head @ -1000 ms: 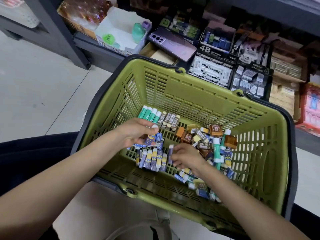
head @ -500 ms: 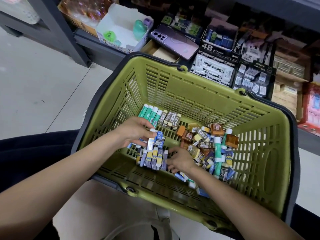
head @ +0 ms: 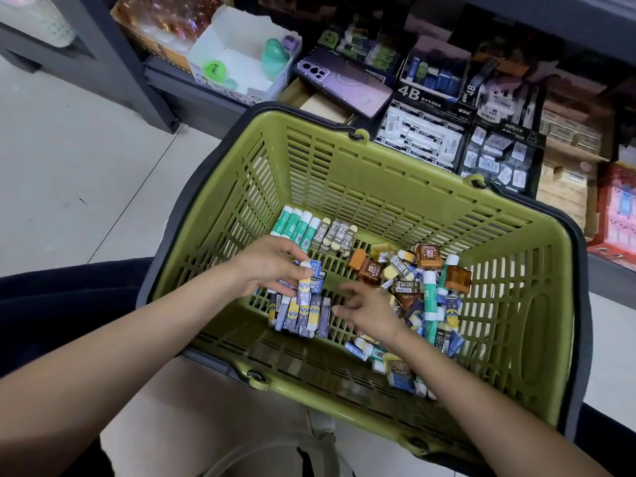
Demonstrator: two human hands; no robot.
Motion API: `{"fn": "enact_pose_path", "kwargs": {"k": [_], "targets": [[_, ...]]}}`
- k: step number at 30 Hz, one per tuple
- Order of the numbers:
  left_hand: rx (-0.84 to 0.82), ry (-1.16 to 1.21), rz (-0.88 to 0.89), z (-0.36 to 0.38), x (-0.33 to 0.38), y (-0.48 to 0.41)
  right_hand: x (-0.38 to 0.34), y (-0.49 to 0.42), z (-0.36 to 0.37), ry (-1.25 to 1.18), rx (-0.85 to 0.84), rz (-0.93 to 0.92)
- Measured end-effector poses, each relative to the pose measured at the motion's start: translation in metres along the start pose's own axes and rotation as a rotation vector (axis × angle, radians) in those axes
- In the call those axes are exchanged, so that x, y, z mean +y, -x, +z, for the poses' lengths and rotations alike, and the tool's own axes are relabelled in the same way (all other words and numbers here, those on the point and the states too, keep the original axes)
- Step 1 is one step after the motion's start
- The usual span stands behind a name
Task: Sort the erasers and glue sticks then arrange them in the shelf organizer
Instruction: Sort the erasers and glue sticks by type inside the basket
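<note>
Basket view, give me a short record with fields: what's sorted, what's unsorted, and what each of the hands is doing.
container: green basket
sorted rows: green glue sticks, 2B erasers beside them, blue-and-yellow row nearer the person
unsorted: mixed pile at the right
left hand: pinches one blue-and-yellow piece above that row
right hand: open, fingers spread, holding nothing

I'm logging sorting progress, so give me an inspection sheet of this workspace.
Surface: olive-green slotted plastic basket.
Job's things: rows of green-white glue sticks, grey 2B erasers, blue-yellow sticks.
Clutter: unsorted mixed pile on the basket's right.
Hands: left hand pinches one blue-yellow stick; right hand open, holding nothing.
Cables: nothing seen.
Surroundings: pale tiled floor; purple phone and white cardboard box on dark shelf.
</note>
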State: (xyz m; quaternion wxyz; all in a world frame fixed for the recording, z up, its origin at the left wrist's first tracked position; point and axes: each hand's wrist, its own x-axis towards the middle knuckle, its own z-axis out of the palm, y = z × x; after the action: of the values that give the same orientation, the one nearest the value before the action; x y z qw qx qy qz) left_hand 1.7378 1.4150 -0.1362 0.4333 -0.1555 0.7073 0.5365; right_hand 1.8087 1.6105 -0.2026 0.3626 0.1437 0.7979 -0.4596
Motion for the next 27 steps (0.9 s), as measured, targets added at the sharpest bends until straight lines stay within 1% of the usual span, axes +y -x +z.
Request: {"fn": "enact_pose_path", "kwargs": {"k": [1, 3, 4, 6, 8, 12, 13, 14, 16, 18, 20, 21, 23, 27], "targets": [[-0.011, 0.003, 0.003, 0.001, 0.0, 0.0, -0.005, 0.005, -0.005, -0.084, -0.005, -0.017], [-0.037, 0.017, 0.023, 0.004, 0.0, -0.001, -0.017, 0.016, -0.012, -0.301, -0.073, -0.039], [-0.046, 0.026, 0.039, 0.007, 0.0, -0.001, -0.024, 0.022, -0.013, -0.365, -0.102, -0.055], [-0.062, 0.048, 0.076, 0.012, 0.001, 0.0, -0.036, 0.03, -0.011, -0.414, -0.116, -0.093], [-0.082, 0.047, 0.112, 0.017, 0.002, 0.002, -0.043, 0.033, -0.006, -0.443, -0.089, -0.116], [-0.095, 0.017, 0.186, 0.011, 0.012, 0.014, -0.045, 0.032, -0.007, -0.505, -0.052, -0.073], [-0.055, -0.022, 0.248, 0.004, 0.016, 0.018, -0.043, 0.03, -0.009, -0.525, -0.044, -0.05], [0.024, -0.086, 0.341, -0.005, 0.02, 0.023, -0.042, 0.028, -0.009, -0.533, -0.033, -0.025], [0.27, -0.244, 0.569, -0.024, 0.027, 0.037, -0.04, 0.023, -0.007, -0.475, -0.028, 0.024], [0.526, -0.415, 0.781, -0.041, 0.028, 0.05, -0.039, 0.016, 0.0, -0.32, -0.033, 0.07], [0.72, -0.696, 0.918, -0.054, 0.025, 0.056, -0.036, 0.009, 0.008, -0.146, -0.02, 0.119], [0.758, -0.821, 0.969, -0.057, 0.022, 0.057, -0.033, 0.007, 0.012, -0.082, -0.008, 0.148], [0.752, -1.0, 1.043, -0.058, 0.017, 0.053, -0.026, 0.006, 0.02, -0.036, 0.005, 0.183], [0.678, -1.126, 1.033, -0.054, 0.008, 0.047, -0.025, 0.004, 0.038, -0.07, 0.023, 0.19]]}}
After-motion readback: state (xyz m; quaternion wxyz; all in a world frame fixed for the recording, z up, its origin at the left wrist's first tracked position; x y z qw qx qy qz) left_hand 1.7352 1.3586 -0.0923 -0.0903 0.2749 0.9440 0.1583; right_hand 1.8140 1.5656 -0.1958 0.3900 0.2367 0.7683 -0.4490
